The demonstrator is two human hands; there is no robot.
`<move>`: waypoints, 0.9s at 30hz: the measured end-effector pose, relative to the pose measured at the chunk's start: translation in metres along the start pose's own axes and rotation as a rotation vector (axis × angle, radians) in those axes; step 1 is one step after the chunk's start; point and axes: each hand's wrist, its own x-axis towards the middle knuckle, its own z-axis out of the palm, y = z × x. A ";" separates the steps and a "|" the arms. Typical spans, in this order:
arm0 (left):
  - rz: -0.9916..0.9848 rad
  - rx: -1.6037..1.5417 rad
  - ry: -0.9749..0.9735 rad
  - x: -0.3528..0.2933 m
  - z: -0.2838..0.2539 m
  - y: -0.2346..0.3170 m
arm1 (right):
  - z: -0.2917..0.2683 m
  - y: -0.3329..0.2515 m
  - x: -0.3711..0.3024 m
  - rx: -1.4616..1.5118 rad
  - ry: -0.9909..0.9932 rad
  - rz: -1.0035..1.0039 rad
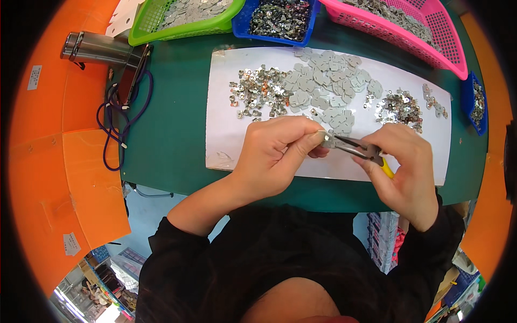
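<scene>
Between the thumb and forefinger of my left hand (pixel 280 151) is pinched a small grey plate (pixel 327 139). My right hand (pixel 404 161) is closed around needle-nose pliers (pixel 366 149) with yellow grips. The pliers' tips point left and meet the plate at my left fingertips; whether they grip it I cannot make out. Just beyond my hands, a pile of flat grey plates (pixel 331 78) lies on a white sheet (pixel 226 134). Small shiny metal clips (pixel 261 91) are heaped left of that pile, and more small metal parts (pixel 401 107) lie to its right.
Along the far edge stand a green basket (pixel 186 31), a blue bin (pixel 274 39) and a pink basket (pixel 398 40), all holding metal parts. A small blue tray (pixel 475 102) sits at the right. At the left are a steel flask (pixel 102 49) and a purple cord (pixel 141 107) on the green table (pixel 167 140).
</scene>
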 end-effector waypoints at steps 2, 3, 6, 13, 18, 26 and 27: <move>0.021 0.063 -0.043 0.001 -0.002 0.000 | 0.001 -0.001 -0.002 0.089 -0.042 0.060; 0.044 0.129 -0.082 0.002 -0.003 0.001 | 0.002 -0.001 -0.003 0.179 -0.085 0.114; 0.136 0.346 -0.100 0.003 -0.007 0.004 | 0.002 -0.001 -0.003 0.165 -0.081 0.106; 0.185 0.413 -0.152 0.001 -0.012 -0.001 | -0.012 0.003 0.001 -0.019 -0.155 0.034; 0.256 0.476 -0.194 0.002 -0.012 -0.001 | -0.017 0.000 0.005 -0.152 -0.199 -0.055; 0.272 0.497 -0.214 -0.001 -0.013 0.000 | -0.023 -0.003 0.011 -0.237 -0.250 -0.130; 0.267 0.498 -0.233 0.000 -0.013 0.000 | -0.023 -0.002 0.011 -0.224 -0.273 -0.133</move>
